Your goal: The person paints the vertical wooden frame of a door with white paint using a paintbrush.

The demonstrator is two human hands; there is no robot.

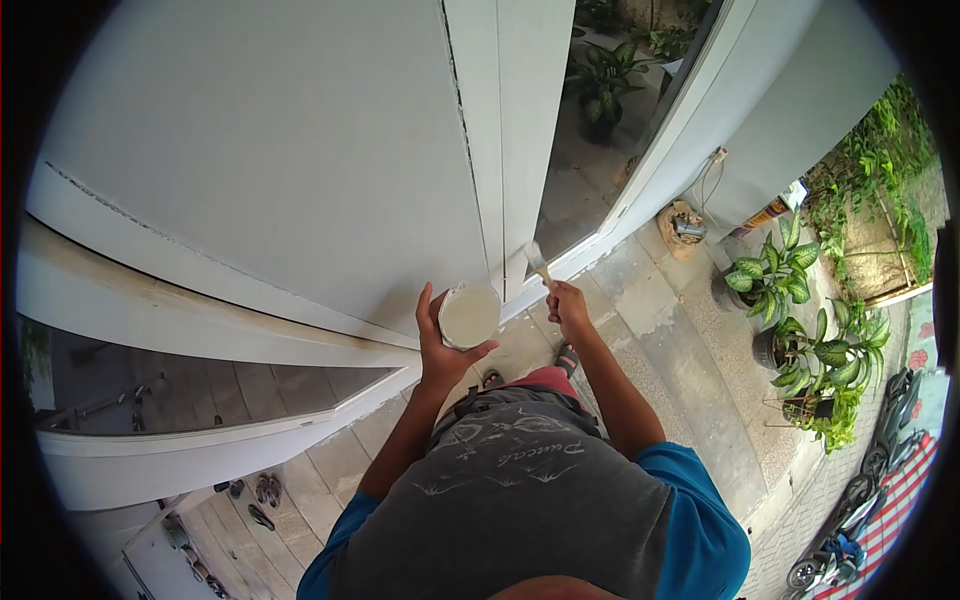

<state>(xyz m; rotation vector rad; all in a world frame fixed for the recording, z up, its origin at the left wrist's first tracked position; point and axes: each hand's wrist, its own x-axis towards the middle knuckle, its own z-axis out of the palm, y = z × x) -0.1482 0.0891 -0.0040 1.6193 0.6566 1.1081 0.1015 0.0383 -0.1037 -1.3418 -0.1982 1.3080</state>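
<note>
My left hand (445, 345) is wrapped round a round tub (469, 315) of pale, whitish liquid, held level in front of my chest. In my right hand (567, 307) is a paintbrush (537, 261), gripped by its handle with the bristles pointing up toward the white door frame. The brush is to the right of the tub and apart from it. Ahead stands a large white panel (290, 150), with a dark gap along its right edge beside a white frame strip (520, 130). Whether the bristles touch the frame cannot be made out.
Dark glass (600, 130) lies beyond the frame at upper right. Potted plants (772, 272) stand on the tiled floor (650, 310) at right, near a brown bag-like item (682, 230). Motorbikes (850, 500) are at far right. Sandals (268, 488) lie at lower left.
</note>
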